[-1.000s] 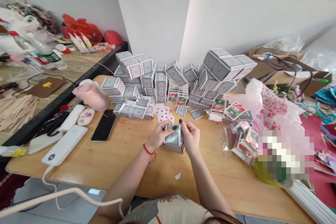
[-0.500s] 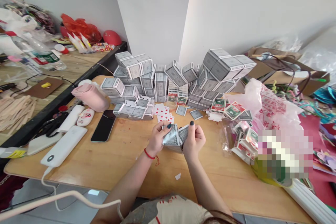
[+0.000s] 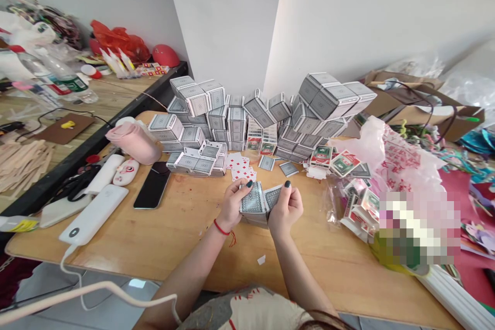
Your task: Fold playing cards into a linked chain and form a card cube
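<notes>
Between my hands, above the table, are folded grey-patterned playing cards (image 3: 253,203). My left hand (image 3: 233,202) grips their left side, thumb pressed on the card back. On the right side, my right hand (image 3: 285,209) pinches them with its thumb up; part of that card is covered by the fingers. Just beyond lie loose face-up red playing cards (image 3: 240,169) and two face-down cards (image 3: 266,163). Stacks of blocks built from folded cards (image 3: 195,98) stand at the back left, with more card blocks (image 3: 327,95) at the back right.
On the left are a black phone (image 3: 152,185), a white power bank (image 3: 94,215) with a cable, and a rolled pink cloth (image 3: 133,142). Card boxes (image 3: 346,163) and a plastic bag (image 3: 410,157) crowd the right. A paper scrap (image 3: 262,260) lies near the front.
My right thumb has shifted slightly to the right over the cards. Both hands keep their hold, and the surrounding things stay where they were.
</notes>
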Demonstrator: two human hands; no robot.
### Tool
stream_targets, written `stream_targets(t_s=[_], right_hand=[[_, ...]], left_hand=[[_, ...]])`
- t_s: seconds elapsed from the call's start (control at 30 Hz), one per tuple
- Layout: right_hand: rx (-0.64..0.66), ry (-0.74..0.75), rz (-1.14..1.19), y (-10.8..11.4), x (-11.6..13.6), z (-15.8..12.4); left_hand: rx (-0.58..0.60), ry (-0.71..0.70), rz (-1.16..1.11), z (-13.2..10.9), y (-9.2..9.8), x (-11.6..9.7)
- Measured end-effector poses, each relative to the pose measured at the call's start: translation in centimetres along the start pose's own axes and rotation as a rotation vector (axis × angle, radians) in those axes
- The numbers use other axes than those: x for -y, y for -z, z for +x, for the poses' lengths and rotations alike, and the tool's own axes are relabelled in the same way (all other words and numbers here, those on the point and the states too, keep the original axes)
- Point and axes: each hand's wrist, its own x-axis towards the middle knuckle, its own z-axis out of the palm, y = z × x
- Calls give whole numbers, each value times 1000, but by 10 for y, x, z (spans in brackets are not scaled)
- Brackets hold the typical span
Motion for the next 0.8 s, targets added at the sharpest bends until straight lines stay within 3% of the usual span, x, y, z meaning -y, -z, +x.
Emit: stream_targets(t_s=[0.8], right_hand=[[-17,-5,-5,0,0,-2]], left_hand=[[-16,4,-69,2,1,0]])
